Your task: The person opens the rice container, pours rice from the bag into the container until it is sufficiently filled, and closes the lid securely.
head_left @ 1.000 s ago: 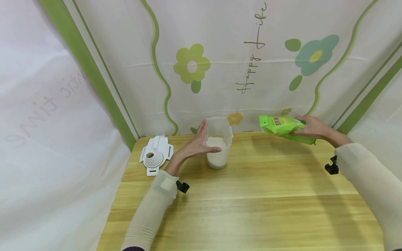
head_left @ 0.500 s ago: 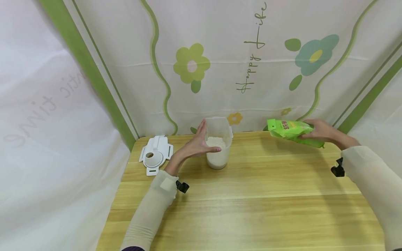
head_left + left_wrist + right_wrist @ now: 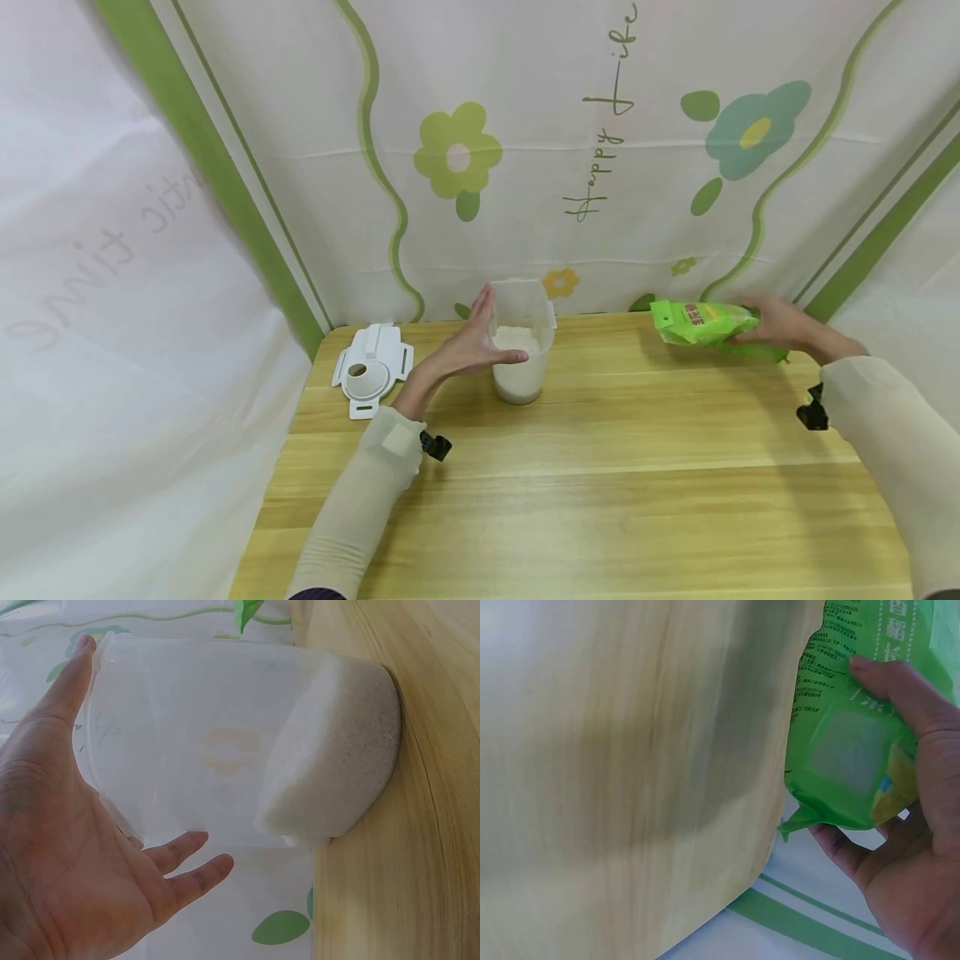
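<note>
Lying lengthwise leftward, green bag

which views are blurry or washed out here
Head view: sharp in the middle, smeared and bowed at the left curtain. Left wrist view: pale and hazy, the container of white grains low in contrast beside the left hand. Right wrist view: table streaked with motion blur, green bag in the right hand fairly crisp.

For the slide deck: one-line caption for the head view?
Left hand rests open against a clear container of white grains; right hand grips a green bag.
</note>
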Demonstrator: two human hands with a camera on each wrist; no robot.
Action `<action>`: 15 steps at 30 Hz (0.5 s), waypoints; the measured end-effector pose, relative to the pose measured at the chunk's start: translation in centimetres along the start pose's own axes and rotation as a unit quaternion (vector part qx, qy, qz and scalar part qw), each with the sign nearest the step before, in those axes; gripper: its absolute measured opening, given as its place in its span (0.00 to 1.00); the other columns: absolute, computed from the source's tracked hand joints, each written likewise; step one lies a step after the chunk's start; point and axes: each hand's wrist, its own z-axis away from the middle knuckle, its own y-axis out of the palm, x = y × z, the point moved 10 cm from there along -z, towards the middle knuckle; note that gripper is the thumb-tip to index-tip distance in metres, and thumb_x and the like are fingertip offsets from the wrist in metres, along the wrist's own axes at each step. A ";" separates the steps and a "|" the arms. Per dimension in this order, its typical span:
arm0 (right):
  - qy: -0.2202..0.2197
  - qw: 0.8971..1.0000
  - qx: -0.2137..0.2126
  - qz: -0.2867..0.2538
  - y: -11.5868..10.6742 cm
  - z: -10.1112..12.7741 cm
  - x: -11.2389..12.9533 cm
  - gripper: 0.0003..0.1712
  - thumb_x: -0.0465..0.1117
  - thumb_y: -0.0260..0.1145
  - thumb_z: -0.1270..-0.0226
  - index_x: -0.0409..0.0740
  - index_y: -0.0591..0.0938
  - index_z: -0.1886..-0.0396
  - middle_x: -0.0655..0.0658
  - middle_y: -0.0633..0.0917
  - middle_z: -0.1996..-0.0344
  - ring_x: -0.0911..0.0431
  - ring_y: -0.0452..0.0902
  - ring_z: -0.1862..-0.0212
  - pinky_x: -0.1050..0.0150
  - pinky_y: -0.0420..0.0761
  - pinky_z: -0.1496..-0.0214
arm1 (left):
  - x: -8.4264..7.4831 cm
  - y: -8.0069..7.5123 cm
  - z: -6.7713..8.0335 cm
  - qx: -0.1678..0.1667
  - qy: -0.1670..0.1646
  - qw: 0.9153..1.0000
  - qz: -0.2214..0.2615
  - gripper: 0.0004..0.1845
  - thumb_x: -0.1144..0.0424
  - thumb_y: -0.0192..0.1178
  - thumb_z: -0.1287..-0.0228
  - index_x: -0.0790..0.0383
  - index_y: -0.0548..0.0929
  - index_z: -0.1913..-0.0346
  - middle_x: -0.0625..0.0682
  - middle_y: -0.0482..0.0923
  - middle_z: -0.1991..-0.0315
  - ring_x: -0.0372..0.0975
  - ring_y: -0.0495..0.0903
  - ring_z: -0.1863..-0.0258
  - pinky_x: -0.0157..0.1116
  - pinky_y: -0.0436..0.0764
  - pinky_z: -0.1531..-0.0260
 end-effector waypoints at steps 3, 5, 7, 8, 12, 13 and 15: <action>0.007 1.000 0.003 0.011 0.5 0.3 -0.5 0.41 0.45 0.83 0.40 0.22 0.77 0.36 0.28 0.87 0.52 0.38 0.84 0.54 0.40 0.83 0.51 | 0.0 0.0 0.1 0.001 -0.002 1.000 0.002 0.75 0.34 0.73 0.40 0.55 0.23 0.16 0.55 0.18 0.14 0.51 0.31 0.14 0.55 0.50 0.18; 0.013 1.000 0.002 0.026 0.7 0.5 -0.8 0.42 0.47 0.83 0.40 0.23 0.77 0.36 0.26 0.86 0.50 0.35 0.83 0.52 0.38 0.82 0.51 | 0.0 0.0 0.1 0.002 -0.003 1.000 0.004 0.75 0.34 0.73 0.40 0.55 0.23 0.16 0.54 0.18 0.14 0.51 0.31 0.14 0.55 0.50 0.18; 0.015 0.999 -0.002 0.040 0.8 0.6 -1.1 0.44 0.48 0.84 0.41 0.23 0.77 0.36 0.25 0.85 0.49 0.33 0.83 0.51 0.35 0.81 0.50 | -0.1 0.0 0.2 0.001 -0.003 1.000 0.004 0.75 0.33 0.73 0.40 0.57 0.24 0.15 0.54 0.18 0.14 0.51 0.31 0.14 0.55 0.50 0.18; 0.014 0.999 -0.004 0.047 0.7 0.7 -1.0 0.44 0.49 0.84 0.42 0.23 0.77 0.36 0.24 0.85 0.49 0.32 0.82 0.51 0.33 0.80 0.50 | -0.1 -0.1 0.2 0.001 -0.002 1.000 0.005 0.75 0.34 0.73 0.40 0.58 0.24 0.15 0.55 0.18 0.14 0.51 0.32 0.14 0.56 0.50 0.19; 0.001 0.997 -0.023 0.071 0.7 0.8 -0.9 0.44 0.48 0.86 0.45 0.24 0.80 0.38 0.28 0.86 0.52 0.34 0.83 0.53 0.34 0.81 0.51 | -0.1 -0.1 0.2 -0.001 -0.002 1.000 0.008 0.74 0.36 0.73 0.39 0.59 0.25 0.15 0.56 0.19 0.14 0.52 0.33 0.14 0.56 0.51 0.19; -0.004 0.997 -0.027 0.077 0.7 0.8 -0.9 0.44 0.48 0.86 0.46 0.25 0.80 0.38 0.28 0.87 0.53 0.35 0.83 0.53 0.35 0.81 0.52 | -0.1 0.0 0.1 -0.001 -0.003 1.000 0.009 0.74 0.37 0.73 0.39 0.59 0.24 0.15 0.55 0.18 0.14 0.52 0.33 0.14 0.55 0.51 0.19; -0.014 0.995 -0.038 0.089 0.8 0.8 -0.9 0.43 0.48 0.87 0.48 0.26 0.81 0.39 0.31 0.88 0.55 0.37 0.84 0.55 0.37 0.81 0.53 | -0.1 0.0 0.1 0.000 -0.005 1.000 0.011 0.73 0.40 0.74 0.38 0.57 0.23 0.16 0.54 0.18 0.14 0.51 0.32 0.14 0.55 0.51 0.18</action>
